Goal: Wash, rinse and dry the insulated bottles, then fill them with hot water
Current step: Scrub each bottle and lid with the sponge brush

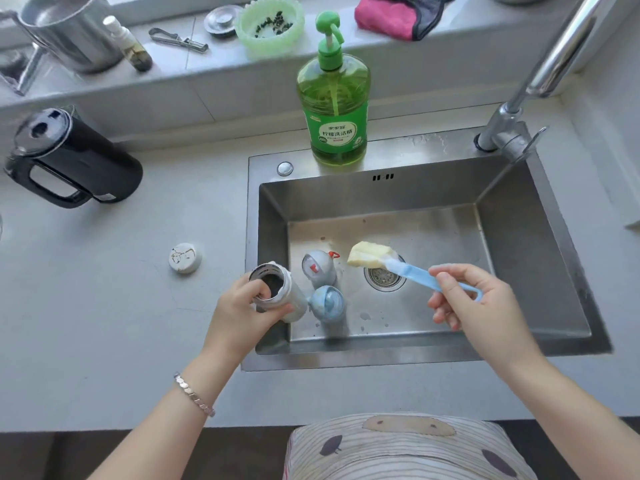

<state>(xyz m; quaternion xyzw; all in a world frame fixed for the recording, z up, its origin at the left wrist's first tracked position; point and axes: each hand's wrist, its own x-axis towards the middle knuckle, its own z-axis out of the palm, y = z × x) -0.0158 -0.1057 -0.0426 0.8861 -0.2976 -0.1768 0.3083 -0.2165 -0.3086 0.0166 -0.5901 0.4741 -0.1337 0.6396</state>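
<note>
Left hand (242,306): grips open insulated bottle (277,292) at sink (519,237) edge. Right hand (474,299): pinches blue-handled sponge brush (398,266). Hands apart.

Your left hand (242,308) curls round the bottle (292,301) at the front-left corner of the sink (381,362), thumb at its rim. Your right hand (478,303), over the sink's right half, pinches the brush (412,271) by its handle, forearm reaching forward.

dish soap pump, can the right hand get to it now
Likely yes: open sink lies between the right hand and the dish soap pump, nothing blocking. But that hand holds the sponge brush, so pressing looks awkward.
</note>
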